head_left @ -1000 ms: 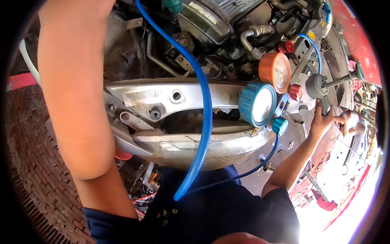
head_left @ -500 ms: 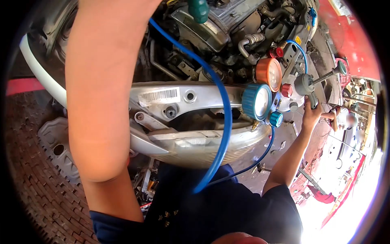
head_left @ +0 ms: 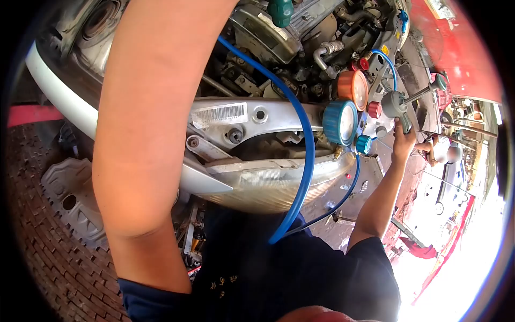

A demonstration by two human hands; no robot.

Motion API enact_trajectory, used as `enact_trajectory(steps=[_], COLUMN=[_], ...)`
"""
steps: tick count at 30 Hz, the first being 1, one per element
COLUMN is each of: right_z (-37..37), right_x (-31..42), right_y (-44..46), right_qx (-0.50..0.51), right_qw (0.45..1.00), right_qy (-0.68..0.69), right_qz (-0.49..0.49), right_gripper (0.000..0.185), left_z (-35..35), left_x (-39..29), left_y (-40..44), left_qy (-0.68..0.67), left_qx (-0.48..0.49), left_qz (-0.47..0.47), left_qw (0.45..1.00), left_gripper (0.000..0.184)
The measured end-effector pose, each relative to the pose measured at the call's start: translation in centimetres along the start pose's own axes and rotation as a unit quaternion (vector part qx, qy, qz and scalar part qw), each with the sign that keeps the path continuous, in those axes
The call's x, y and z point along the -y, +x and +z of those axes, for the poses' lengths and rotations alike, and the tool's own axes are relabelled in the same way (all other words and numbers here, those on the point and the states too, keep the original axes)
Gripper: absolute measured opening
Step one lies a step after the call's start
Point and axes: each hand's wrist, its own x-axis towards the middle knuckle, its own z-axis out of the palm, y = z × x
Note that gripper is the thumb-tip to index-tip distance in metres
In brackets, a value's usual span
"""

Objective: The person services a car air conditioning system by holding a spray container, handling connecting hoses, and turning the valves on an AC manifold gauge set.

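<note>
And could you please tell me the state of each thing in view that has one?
Right hand, gripping the grey tool.
Grey tool, held.
Left hand, out of view.
Blue gauge, reading illegible.
Orange gauge, reading illegible.
Thick blue hose, curved.
Headlight, unlit.
Engine, exposed.
Barcode label, stuck on.

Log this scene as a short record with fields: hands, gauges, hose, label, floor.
Left hand: out of view; left forearm extends beyond the top edge
Right hand: gripping the handle of a grey device
Gauges: orange gauge next to teal gauge
Hose: thick blue hose, crossing in front of the headlight
Label: barcode sticker on a metal panel
Floor: brick paving at lower left
</note>
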Motion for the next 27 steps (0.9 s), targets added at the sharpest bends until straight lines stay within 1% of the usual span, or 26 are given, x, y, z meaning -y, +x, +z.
enact_trajectory(steps=[4,6,7,13,19,21,27], right_z=[-0.3,-0.4,-0.3,-0.3,-0.4,-0.3,-0.2], right_x=[0.9,0.8,0.8,0.2,-0.5,-0.5,0.0], right_y=[-0.2,0.0,0.0,0.0,0.2,0.2,0.1], right_qx=[0.012,0.012,0.014,0.008,0.022,0.021,0.014], right_qw=[1.000,0.999,0.999,0.999,0.999,1.000,1.000], right_qy=[-0.005,-0.051,-0.053,-0.036,-0.025,0.013,-0.016], right_qz=[-0.002,-0.001,-0.003,0.000,0.009,0.009,0.011], right_gripper=[0.029,0.030,0.030,0.032,0.028,0.032,0.030], left_z=[0.1,0.0,0.0,0.1,0.1,0.2,0.5], left_x=[-0.1,-0.1,-0.1,-0.2,-0.5,-0.6,-1.2], left_y=[-0.2,-0.4,-0.4,-0.6,-0.8,-0.9,-1.2], left_qy=[-0.007,-0.009,-0.010,-0.017,-0.024,-0.027,-0.033], left_qx=[0.000,0.000,0.001,-0.001,-0.001,-0.002,-0.002], left_qz=[-0.004,-0.004,-0.005,-0.008,-0.009,-0.011,-0.012], left_qw=[1.000,1.000,1.000,1.000,1.000,1.000,0.999], left_gripper=[0.047,0.046,0.046,0.046,0.046,0.046,0.046])
